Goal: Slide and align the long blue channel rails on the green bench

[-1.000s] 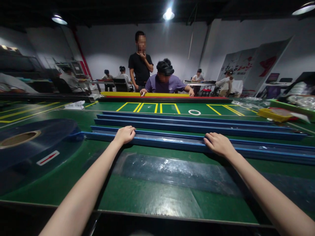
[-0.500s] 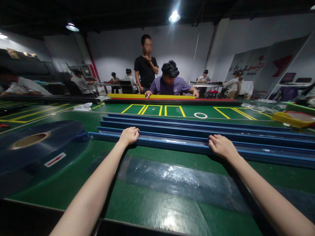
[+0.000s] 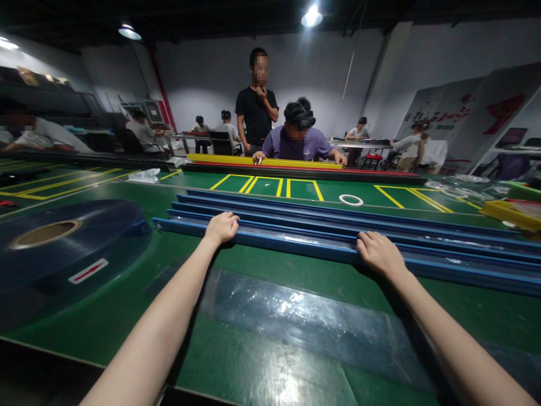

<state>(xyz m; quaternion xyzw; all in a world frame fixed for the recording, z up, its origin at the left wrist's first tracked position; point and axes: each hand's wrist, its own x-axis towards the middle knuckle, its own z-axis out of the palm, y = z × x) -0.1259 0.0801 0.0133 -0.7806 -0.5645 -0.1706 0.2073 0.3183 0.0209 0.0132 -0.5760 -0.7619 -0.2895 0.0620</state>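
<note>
Several long blue channel strips lie side by side across the green table. My left hand grips the nearest strip toward its left end, fingers curled over it. Farther right, my right hand is closed over the same strip, the fingers bent across its top edge. The palms and thumbs are mostly hidden. Between my forearms a clear plastic sheet lies flat and shiny on the tabletop.
On the left lies a big roll of clear plastic film with a cardboard core. Beyond the strips are a white ring and yellow tape lines. A yellow tray stands at right. Opposite, a person in purple handles a yellow strip.
My view has shifted slightly, so the scene sits a little differently in the picture. Both hands keep their hold on the nearest blue strip.
</note>
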